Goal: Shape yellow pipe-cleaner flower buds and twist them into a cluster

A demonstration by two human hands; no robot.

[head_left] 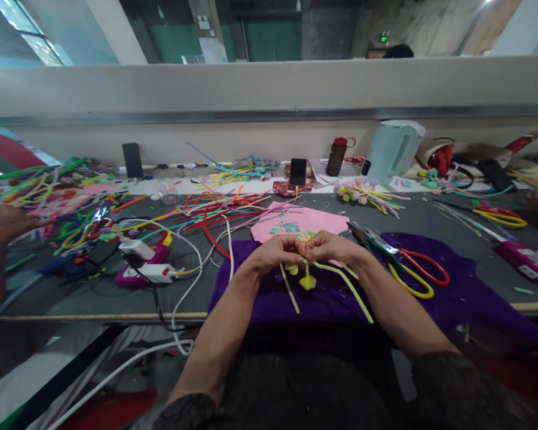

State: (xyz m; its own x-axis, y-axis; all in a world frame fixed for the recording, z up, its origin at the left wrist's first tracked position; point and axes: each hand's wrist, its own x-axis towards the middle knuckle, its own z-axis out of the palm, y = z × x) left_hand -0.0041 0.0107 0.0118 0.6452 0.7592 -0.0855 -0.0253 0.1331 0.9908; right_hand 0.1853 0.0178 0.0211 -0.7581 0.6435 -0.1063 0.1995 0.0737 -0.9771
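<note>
From the head camera, the person's left hand point(275, 251) and right hand point(332, 246) meet knuckle to knuckle over a purple cloth point(466, 292) spread on the dark grey table point(475, 239). The fingers of both are curled and pressed together, pinching the top of a bundle of yellow-green pipe cleaners point(336, 280). The fuzzy stems hang from the grip and splay over the cloth, one ending in a small yellow curled bud.

Just behind the hands lies a flat pink felt sheet point(296, 221) with small coloured bits on it. To the right, touching the cloth, rest scissors point(412, 272) with one red and one yellow looped handle.

Left of the cloth, a loose heap of red, orange and green pipe cleaners point(215, 209) sprawls beside white cables and a white plug block point(138, 248). At the back stand a dark phone point(297, 171), a brown bottle with a red cap point(337, 156) and a smooth pale green kettle point(392, 150).

Another person's hand point(4, 221) reaches in at the far left edge.
</note>
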